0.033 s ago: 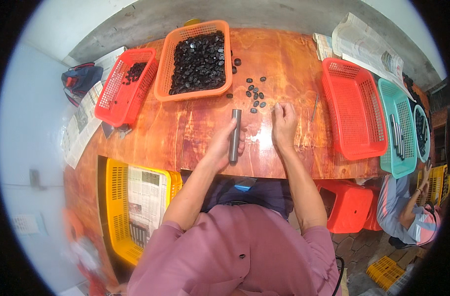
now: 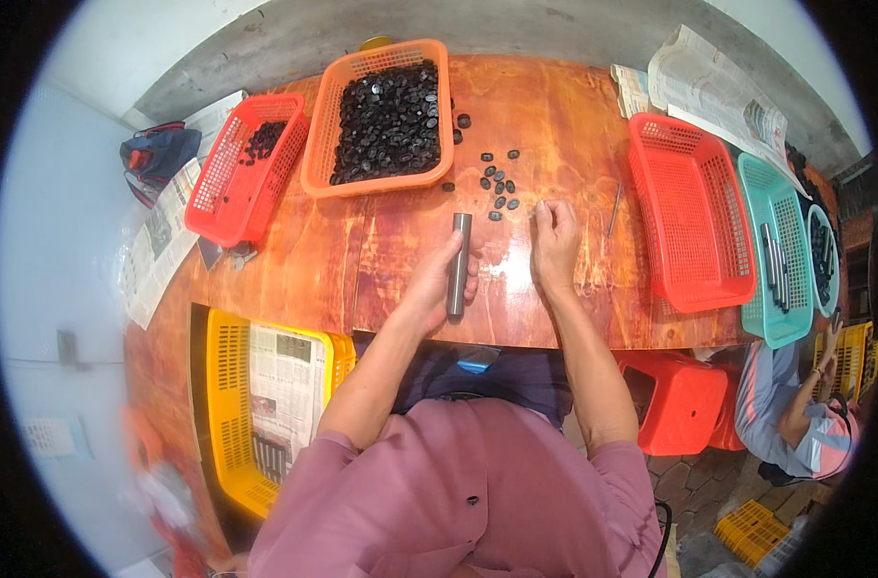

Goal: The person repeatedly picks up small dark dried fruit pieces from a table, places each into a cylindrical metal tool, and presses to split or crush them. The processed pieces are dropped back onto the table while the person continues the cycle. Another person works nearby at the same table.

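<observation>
Apparently nothing has shifted since the preceding picture, so the handling looks paused, or the interval is very short. The left hand (image 2: 437,279) grips a grey cylinder (image 2: 459,270), fingers wrapped around it, over the front of the tabletop (image 2: 314,260). Near the scattered black oval pieces (image 2: 498,176), the right hand (image 2: 555,241) has bent fingers; I cannot tell whether they pinch anything. An orange basket (image 2: 381,186) holds many similar pieces.

A dark grey tube (image 2: 458,275) and black pieces (image 2: 498,176); an orange-brown table (image 2: 400,250) streaked with darker red; an orange basket (image 2: 381,185), 2 red baskets (image 2: 689,212) and a turquoise basket (image 2: 790,328), all latticed; a yellow crate (image 2: 229,405); a mauve shirt (image 2: 439,491).
</observation>
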`<state>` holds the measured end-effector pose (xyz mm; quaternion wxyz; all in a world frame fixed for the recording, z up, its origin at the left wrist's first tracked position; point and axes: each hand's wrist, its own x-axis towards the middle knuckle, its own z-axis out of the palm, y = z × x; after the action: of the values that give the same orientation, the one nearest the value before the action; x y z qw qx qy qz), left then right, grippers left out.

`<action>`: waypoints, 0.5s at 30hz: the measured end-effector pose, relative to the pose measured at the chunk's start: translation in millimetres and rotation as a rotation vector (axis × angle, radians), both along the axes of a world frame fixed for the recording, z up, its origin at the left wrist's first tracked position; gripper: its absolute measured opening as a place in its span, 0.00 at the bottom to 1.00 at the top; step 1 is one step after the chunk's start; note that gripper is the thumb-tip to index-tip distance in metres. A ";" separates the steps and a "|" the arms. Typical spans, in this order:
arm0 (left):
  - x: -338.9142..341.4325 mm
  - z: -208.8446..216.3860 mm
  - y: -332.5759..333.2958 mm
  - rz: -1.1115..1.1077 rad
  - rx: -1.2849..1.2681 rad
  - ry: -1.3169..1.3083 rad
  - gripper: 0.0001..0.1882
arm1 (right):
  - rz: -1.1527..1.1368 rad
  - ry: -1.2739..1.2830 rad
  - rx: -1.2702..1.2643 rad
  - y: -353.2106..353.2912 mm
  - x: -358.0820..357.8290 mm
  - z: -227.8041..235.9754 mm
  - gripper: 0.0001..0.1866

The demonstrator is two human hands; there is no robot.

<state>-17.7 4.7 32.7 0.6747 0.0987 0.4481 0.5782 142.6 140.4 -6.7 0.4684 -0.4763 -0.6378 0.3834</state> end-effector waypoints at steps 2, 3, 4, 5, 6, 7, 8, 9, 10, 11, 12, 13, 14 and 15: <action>1.3 -0.1 -0.4 -0.006 0.002 0.043 0.23 | 0.005 -0.008 0.002 -1.1 0.0 2.8 0.15; 2.9 2.1 -0.5 -0.001 0.005 0.055 0.23 | 0.006 -0.016 0.005 -2.4 -0.2 6.3 0.15; 4.8 4.3 -0.3 0.005 0.008 0.067 0.22 | 0.007 -0.024 0.008 -3.3 -0.2 8.3 0.15; 7.5 6.9 0.3 0.026 0.000 0.088 0.22 | 0.011 -0.021 -0.003 -3.5 0.0 8.5 0.15; 10.5 10.4 0.6 0.048 -0.009 0.110 0.22 | 0.015 -0.018 -0.016 -3.8 0.0 8.8 0.15; 12.2 12.1 0.6 0.069 -0.018 0.132 0.21 | 0.018 -0.015 -0.028 -3.9 -0.1 8.8 0.15; 11.1 9.3 -0.2 0.056 0.006 0.156 0.21 | 0.020 0.000 -0.034 -4.0 -0.3 8.3 0.15; 8.9 5.2 -1.5 0.043 0.029 0.180 0.21 | 0.022 0.015 -0.041 -4.0 -0.6 7.4 0.16; 8.0 2.9 -2.5 0.030 0.052 0.204 0.20 | 0.024 0.030 -0.049 -4.1 -0.9 6.4 0.16; 8.8 2.1 -3.4 0.024 0.049 0.209 0.20 | 0.020 0.032 -0.043 -4.2 -1.3 5.6 0.16; 9.7 1.9 -4.1 0.018 0.048 0.213 0.20 | 0.016 0.032 -0.036 -4.2 -1.8 4.6 0.16; 10.5 2.0 -4.6 0.012 0.047 0.217 0.20 | 0.012 0.032 -0.029 -4.2 -1.8 3.8 0.16; 12.7 3.5 -3.8 0.027 0.036 0.207 0.20 | 0.017 0.033 -0.041 -3.9 -1.4 2.9 0.16; 15.7 6.5 -1.9 0.042 0.026 0.199 0.19 | 0.022 0.036 -0.052 -3.3 -1.4 2.5 0.16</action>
<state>-2.0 2.8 39.1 0.6131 0.1551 0.5073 0.5854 141.2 137.1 -4.2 0.4631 -0.4744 -0.6243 0.4132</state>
